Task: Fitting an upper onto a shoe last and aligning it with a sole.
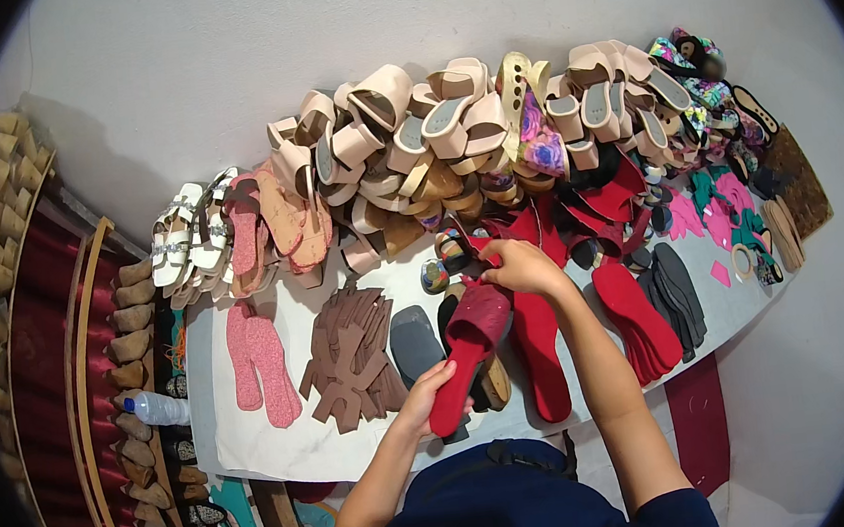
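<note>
My left hand (430, 397) is closed round the heel end of a red slide sandal (457, 373), which has a wide dark red strap. The sandal is tilted over the table's front part. Beyond its toe, my right hand (521, 267) has bent fingers pinched together beside red strap material; what they grip is partly hidden. Under and beside the sandal lie a dark grey sole (415, 341) and a tan-edged sole (496, 381). To the right of it rest long red insoles (541, 358), below my right wrist.
Finished beige sandals (459, 110) are heaped along the wall. Brown cut straps (352, 355), pink insoles (263, 368), a red insole stack (638, 325) and dark grey soles (673, 302) lie on the white-covered table (258, 456). At left stand a water bottle (159, 408) and shelved shoe lasts (131, 347).
</note>
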`<state>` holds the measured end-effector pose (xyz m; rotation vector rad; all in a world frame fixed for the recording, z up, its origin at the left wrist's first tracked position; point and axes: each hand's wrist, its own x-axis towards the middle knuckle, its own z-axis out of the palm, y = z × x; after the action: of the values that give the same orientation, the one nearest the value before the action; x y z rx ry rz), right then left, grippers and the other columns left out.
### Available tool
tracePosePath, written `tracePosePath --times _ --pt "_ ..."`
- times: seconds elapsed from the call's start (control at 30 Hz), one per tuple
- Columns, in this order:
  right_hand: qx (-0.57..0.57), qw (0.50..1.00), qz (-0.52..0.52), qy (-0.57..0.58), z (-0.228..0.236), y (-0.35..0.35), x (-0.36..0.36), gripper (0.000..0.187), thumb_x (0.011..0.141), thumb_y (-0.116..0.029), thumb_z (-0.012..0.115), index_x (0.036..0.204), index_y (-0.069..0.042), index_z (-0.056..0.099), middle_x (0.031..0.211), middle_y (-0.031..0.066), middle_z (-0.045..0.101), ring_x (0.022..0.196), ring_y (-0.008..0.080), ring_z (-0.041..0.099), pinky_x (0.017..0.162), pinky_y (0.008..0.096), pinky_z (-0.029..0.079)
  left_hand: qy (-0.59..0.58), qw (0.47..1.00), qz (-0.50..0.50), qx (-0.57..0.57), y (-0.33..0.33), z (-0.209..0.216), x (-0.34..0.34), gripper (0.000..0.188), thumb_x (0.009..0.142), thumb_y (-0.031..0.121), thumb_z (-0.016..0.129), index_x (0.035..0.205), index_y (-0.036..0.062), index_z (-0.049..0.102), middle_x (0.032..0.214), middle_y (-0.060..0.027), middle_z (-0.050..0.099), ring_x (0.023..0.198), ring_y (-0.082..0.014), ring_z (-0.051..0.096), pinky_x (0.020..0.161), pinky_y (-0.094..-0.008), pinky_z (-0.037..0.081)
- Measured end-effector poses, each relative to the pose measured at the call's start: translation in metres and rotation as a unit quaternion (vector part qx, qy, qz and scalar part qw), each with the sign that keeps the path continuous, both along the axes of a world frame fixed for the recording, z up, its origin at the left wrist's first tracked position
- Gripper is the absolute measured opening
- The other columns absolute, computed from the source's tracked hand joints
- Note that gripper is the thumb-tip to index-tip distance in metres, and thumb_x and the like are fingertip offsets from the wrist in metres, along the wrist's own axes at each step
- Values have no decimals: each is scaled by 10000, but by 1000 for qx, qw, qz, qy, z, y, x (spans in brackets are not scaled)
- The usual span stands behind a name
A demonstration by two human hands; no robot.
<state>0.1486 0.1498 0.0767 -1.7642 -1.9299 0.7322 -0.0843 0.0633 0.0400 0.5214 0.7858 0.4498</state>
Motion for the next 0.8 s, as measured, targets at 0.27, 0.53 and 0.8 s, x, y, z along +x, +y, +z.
tracePosePath --times 0.27,0.53,0.8 --pt "33 952 14 305 13 2 -20 360 846 -313 468 750 20 563 597 83 515 556 154 481 554 274 383 -528 806 -102 -247 0 -38 -7 445 892 377 346 1132 2 337 462 -63 434 367 -129 465 337 -212 365" --pt "111 961 -157 200 6 2 -55 474 882 -375 377 669 27 509 565 200 466 519 318 472 524 383 363 -589 753 -73 -284 -10 -37 13 434 897 337 353 1156 -8 300 470 -71 447 354 -141 463 333 -210 369" --pt "147 944 -235 177 -4 1 -51 487 882 -406 351 706 -9 572 624 217 509 609 384 520 553 422 379 -427 885 -24 -187 -3 -28 3 415 897 350 351 1130 6 362 476 -52 441 333 -125 421 335 -197 356"
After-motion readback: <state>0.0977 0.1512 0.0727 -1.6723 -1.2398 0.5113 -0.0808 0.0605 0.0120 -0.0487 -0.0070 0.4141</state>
